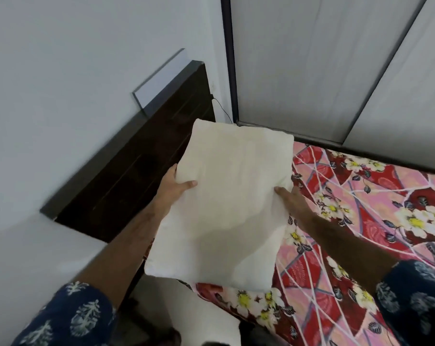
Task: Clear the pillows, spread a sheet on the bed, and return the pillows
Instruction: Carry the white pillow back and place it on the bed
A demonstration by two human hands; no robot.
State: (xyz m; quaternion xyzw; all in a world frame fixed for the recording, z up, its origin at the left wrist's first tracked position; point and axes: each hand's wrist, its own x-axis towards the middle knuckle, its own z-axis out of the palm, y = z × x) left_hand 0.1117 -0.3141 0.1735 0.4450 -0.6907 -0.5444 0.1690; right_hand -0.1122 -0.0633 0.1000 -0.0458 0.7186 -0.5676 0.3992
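Observation:
A cream-white pillow [226,203] hangs above the head end of the bed, held between both hands. My left hand [177,182] grips its left edge, thumb on top and fingers hidden underneath. My right hand [290,196] grips the right edge, thumb lying on the pillow's top face. A red and pink floral sheet [356,221] covers the mattress to the right and below the pillow. Part of a second white pillow [206,318] shows lower down, beside the bed's near corner.
A dark wooden headboard [136,166] runs along the pale wall on the left. Grey wardrobe doors [323,66] stand behind the bed's far side. A thin black cable [220,108] hangs near the headboard's far end.

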